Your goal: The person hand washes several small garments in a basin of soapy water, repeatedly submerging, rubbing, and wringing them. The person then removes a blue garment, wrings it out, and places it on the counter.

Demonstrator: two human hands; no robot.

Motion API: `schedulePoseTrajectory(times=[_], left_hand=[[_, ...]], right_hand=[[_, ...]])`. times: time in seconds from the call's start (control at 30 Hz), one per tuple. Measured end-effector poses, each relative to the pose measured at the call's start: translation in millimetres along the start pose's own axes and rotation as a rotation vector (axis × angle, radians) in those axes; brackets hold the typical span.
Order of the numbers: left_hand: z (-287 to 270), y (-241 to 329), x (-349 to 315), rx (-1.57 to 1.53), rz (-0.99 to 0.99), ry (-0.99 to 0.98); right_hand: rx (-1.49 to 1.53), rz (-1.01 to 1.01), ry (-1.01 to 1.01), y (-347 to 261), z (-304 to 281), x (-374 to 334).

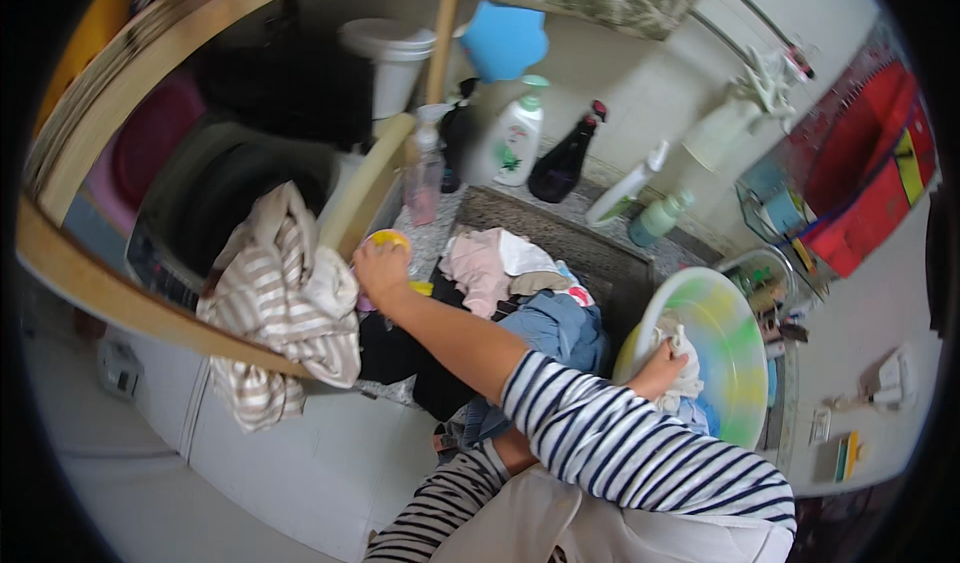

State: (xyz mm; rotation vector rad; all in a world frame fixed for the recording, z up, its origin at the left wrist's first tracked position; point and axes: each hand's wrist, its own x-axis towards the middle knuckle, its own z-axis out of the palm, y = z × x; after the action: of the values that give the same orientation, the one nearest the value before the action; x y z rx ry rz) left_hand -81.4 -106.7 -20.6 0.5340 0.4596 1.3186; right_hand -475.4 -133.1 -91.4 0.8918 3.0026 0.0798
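Observation:
My arms are crossed, the right one lying over the left. At the counter's left side my right hand curls its fingers over a small orange-and-yellow round container. My left hand comes out below the right sleeve and grips a whitish cloth inside a pale green-and-yellow plastic basin. Between the hands a heap of laundry fills the dark stone sink: a pink garment, a blue denim piece and black clothes. The right forearm hides part of the heap.
Brown-and-white striped fabric drapes over the wooden edge at left. Several bottles line the sink's back, among them a white pump bottle and a dark one. A white bucket stands behind. A red bag hangs far right.

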Motion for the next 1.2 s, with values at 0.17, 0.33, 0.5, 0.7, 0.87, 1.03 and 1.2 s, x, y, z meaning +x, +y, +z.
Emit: schedulePoseTrajectory(times=[0.17,0.33,0.5,0.7,0.87,1.03,1.2], left_hand=[[-9.9,-5.6,7.6,0.017,-0.042,-0.036],[-5.7,19.4,2.1,-0.02,-0.053,0.008],[-22.3,24.2,4.4,0.041,-0.086,-0.206],[22.3,29.7,37.8,1.065,0.02,-0.403],[55.1,12.6,62.8,0.457,-0.26,-0.231],[68.5,-4.2,83.5,0.218,-0.237,-0.155],[55.2,-14.5,87.6,0.029,-0.259,-0.162]], right_hand=[[0.127,-0.075,0.097,8.6,-19.7,-13.5],[0.378,-0.304,0.244,66.4,-106.6,-62.8],[0.745,-0.266,0.326,227.6,-230.8,-204.8],[1.065,0.596,0.801,400.6,-190.0,-428.0],[1.789,0.726,0.862,415.3,-138.1,-504.0],[2.001,0.503,0.971,423.1,-131.5,-509.7],[2.001,0.489,0.96,429.1,-129.4,-504.7]])
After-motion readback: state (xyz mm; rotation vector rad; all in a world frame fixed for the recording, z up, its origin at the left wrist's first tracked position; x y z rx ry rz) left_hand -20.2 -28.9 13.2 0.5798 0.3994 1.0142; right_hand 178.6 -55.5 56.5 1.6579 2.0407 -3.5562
